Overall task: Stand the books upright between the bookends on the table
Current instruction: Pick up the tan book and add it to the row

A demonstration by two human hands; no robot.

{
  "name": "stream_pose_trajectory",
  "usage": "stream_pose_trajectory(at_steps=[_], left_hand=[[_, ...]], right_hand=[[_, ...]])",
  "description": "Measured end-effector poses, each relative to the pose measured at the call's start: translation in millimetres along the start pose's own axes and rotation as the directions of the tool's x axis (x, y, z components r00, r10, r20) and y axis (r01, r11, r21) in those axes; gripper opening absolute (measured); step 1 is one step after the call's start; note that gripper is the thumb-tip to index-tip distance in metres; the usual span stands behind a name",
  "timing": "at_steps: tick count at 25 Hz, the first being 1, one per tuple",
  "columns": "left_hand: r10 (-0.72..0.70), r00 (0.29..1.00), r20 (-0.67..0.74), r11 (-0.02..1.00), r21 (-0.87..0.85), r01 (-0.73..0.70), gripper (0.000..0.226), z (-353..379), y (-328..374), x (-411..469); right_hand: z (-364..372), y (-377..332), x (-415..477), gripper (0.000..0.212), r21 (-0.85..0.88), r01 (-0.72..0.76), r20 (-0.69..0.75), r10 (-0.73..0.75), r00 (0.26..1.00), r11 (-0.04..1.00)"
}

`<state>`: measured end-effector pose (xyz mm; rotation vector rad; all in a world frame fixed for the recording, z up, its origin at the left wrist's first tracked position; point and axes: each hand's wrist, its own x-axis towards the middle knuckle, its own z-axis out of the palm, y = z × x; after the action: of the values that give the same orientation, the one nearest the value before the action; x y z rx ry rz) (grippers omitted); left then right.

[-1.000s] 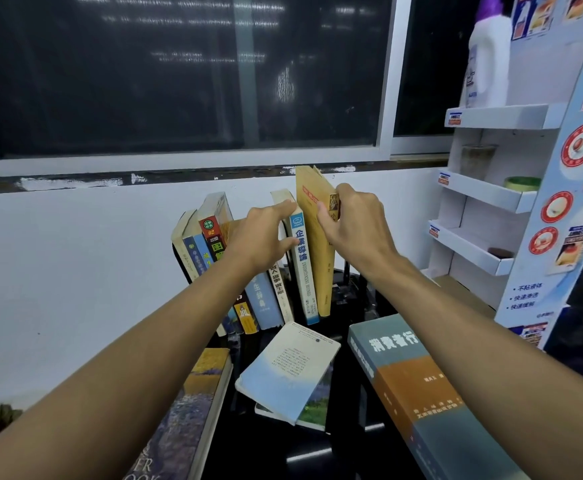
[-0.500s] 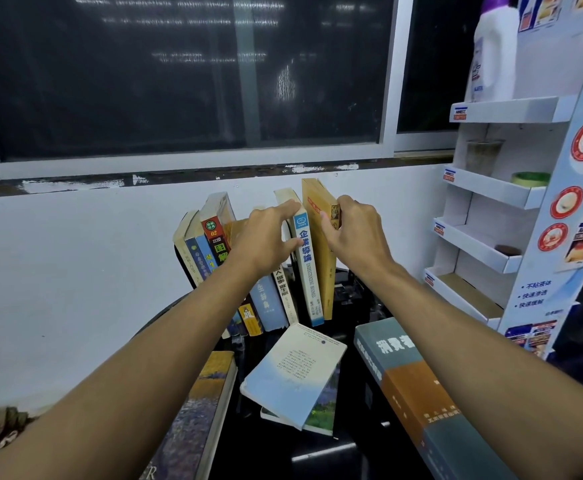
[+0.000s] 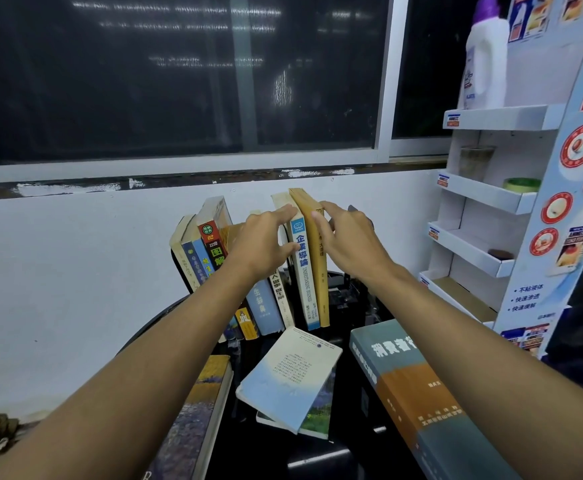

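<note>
Pinching with thumb and fingers, the right hand (image 3: 348, 240) is gripping the top corner of a tan paperback (image 3: 314, 251), its matte cover plain and slightly worn at the upper edge. Beside it, the left hand (image 3: 265, 244) is lying with spread fingers flat against the tops of the neighbouring books, fingertips touching the cream page edge of a white-and-blue book (image 3: 302, 268) with a glossy spine; it is pressing rather than closing around anything. Both volumes are standing at the right end of a row of books (image 3: 213, 251) on the dark glossy table (image 3: 338, 455), near the white wall. That row is leaning leftward, thin card spines fanned out, against a black bookend (image 3: 175, 265) whose flat edge is just showing behind the leftmost book. Nearer the camera, three flat rectangular books are lying on the table: a pale blue paperback (image 3: 290, 375) resting tilted over another thin book, a thick teal-and-orange volume (image 3: 418, 400) to the right, and a painted-cover book (image 3: 196, 410) on the left. A white cardboard shelf stand (image 3: 484, 195) is rising at the right
</note>
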<state>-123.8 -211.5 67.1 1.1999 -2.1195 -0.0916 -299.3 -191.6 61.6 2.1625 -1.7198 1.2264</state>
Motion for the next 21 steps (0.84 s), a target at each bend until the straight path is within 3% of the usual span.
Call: stream_pose_trajectory(at_steps=[2, 7, 13, 21], left_hand=[[-0.007, 1.0, -0.001, 1.0, 0.001, 0.007, 0.057, 0.2, -0.7, 0.7], [-0.012, 1.0, -0.008, 1.0, 0.008, 0.012, 0.058, -2.0, 1.4, -0.1], [-0.028, 1.0, -0.013, 0.999, 0.04, 0.028, 0.06, -2.4, 8.7, -1.9], [-0.034, 0.999, 0.009, 0.998, 0.059, 0.034, 0.059, -5.4, 15.9, -7.7]], right_hand=[[-4.1, -1.6, -7.3, 0.042, 0.075, 0.033, 0.112, -0.041, 0.993, 0.997], [-6.8, 2.9, -12.0, 0.078, 0.19, -0.002, 0.3, -0.056, 0.952, 0.982], [-10.1, 4.0, -12.6, 0.078, 0.239, -0.027, 0.318, -0.052, 0.947, 0.971], [-16.7, 5.0, -9.5, 0.083, 0.164, -0.032, 0.396, -0.036, 0.917, 0.986]])
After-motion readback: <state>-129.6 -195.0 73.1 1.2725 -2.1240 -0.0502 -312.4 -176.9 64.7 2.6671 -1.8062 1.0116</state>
